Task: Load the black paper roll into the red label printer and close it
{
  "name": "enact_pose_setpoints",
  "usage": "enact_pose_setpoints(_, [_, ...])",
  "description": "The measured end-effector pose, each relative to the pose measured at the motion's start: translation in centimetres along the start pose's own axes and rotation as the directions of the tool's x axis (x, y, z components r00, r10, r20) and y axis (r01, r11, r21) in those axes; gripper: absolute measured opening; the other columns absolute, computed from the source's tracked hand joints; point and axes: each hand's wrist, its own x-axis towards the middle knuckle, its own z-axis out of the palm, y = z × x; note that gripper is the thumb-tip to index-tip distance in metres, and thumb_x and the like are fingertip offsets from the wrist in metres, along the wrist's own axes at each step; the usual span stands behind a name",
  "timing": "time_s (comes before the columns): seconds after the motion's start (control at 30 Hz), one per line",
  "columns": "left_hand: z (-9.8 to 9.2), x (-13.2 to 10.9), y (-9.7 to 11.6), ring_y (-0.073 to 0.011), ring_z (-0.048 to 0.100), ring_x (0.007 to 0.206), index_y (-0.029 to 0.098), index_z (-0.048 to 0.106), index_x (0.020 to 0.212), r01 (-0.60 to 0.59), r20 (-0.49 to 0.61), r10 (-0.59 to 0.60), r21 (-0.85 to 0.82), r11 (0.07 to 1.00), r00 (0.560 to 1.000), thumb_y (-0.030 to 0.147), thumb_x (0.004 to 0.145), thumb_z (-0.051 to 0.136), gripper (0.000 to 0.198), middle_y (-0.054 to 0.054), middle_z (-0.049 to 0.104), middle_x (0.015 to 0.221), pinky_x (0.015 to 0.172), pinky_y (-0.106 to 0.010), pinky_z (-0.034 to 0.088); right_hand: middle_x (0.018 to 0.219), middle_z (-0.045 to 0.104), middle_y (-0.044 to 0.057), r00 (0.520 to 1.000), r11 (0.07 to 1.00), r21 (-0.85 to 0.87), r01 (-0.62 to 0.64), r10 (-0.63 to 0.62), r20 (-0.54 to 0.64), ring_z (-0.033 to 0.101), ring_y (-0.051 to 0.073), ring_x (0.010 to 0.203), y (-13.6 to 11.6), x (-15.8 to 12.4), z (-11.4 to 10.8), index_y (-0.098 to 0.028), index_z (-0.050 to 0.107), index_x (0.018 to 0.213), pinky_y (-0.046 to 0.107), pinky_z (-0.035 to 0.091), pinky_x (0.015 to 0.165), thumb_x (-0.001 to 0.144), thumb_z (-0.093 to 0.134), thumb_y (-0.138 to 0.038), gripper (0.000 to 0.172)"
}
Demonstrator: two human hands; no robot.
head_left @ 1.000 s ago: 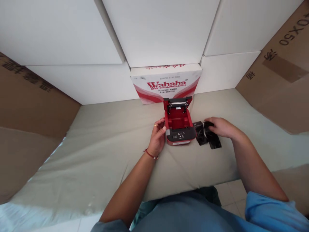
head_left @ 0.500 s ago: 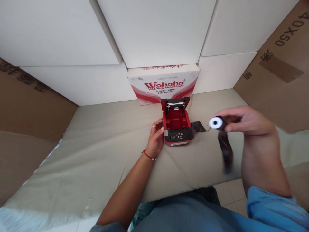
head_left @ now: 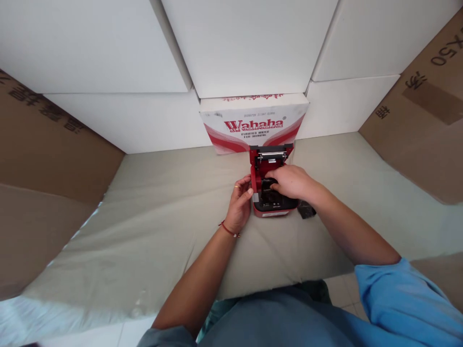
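Observation:
A small red and black label printer (head_left: 275, 205) stands on the cloth with its lid (head_left: 272, 153) tipped up and back. My left hand (head_left: 240, 205) steadies the printer's left side, thumb at the front corner and fingers along the wall. Down inside the open compartment, my right hand (head_left: 289, 180) grips a black paper roll (head_left: 266, 184), its fingers closed around it. Part of the black strip from the roll lies toward the front panel. Most of the roll is hidden by the hand and the printer's walls.
Behind the printer rests a white and red Wahaha water carton (head_left: 253, 124) against stacked white boxes (head_left: 249, 48). Brown cardboard (head_left: 47, 159) flanks the left side, and another brown panel (head_left: 419, 120) the right. A black item (head_left: 306, 210) lies by the printer's right side.
My right hand has moved left with the roll, from beside the printer into its open compartment. The left hand keeps its place on the printer. The view has shifted slightly.

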Motion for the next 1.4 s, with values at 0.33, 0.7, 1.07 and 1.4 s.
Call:
enact_pose_setpoints(0.33, [0.7,-0.4,0.1,-0.0323,0.064,0.148,0.027,0.074,0.126,-0.014,-0.007,0.014,0.042,0.999,1.000,0.055,0.082,0.100,0.058,-0.010,0.073,0.150,0.134,-0.055,0.042,0.138,0.087,0.008,0.743,0.795,0.225,0.563,-0.368,-0.559,0.081,0.026,0.113,3.3,-6.6,5.6,-0.031,0.090,0.122,0.048,0.069,0.103,0.113,0.066,-0.032,0.026])
enact_pose_setpoints(0.7, [3.2,-4.0,1.2,-0.0392,0.030,0.180,0.037,0.041,0.170,-0.106,0.059,0.090,0.368,0.924,0.994,0.050,0.083,0.101,0.107,-0.010,0.043,0.185,0.146,-0.055,0.032,0.143,0.085,0.007,0.646,0.811,0.283,0.513,-0.147,-0.749,0.078,0.027,0.125,3.0,-8.2,6.4,-0.033,0.087,0.130,0.051,0.064,0.113,0.116,0.064,-0.039,0.028])
enact_pose_setpoints(1.07, [2.8,-3.9,0.2,-0.0382,0.031,0.180,0.040,0.039,0.173,-0.127,0.031,0.125,0.358,0.925,0.992,0.044,0.082,0.101,0.110,-0.011,0.038,0.187,0.149,-0.058,0.023,0.146,0.083,0.008,0.720,0.604,0.651,0.460,0.176,-0.672,0.072,0.028,0.148,5.5,-0.8,1.8,-0.028,0.087,0.133,0.051,0.048,0.137,0.112,0.039,-0.086,0.078])
enact_pose_setpoints(1.4, [3.4,-5.0,-0.2,-0.0363,0.025,0.182,0.044,0.046,0.168,-0.128,-0.066,0.156,0.317,0.940,0.985,0.048,0.082,0.102,0.103,-0.005,0.034,0.188,0.149,-0.052,0.026,0.148,0.083,0.008,0.654,0.849,0.312,0.427,-0.053,-0.754,0.074,0.028,0.148,3.7,-7.5,9.6,-0.029,0.080,0.146,0.061,0.045,0.139,0.122,0.044,-0.051,0.049])
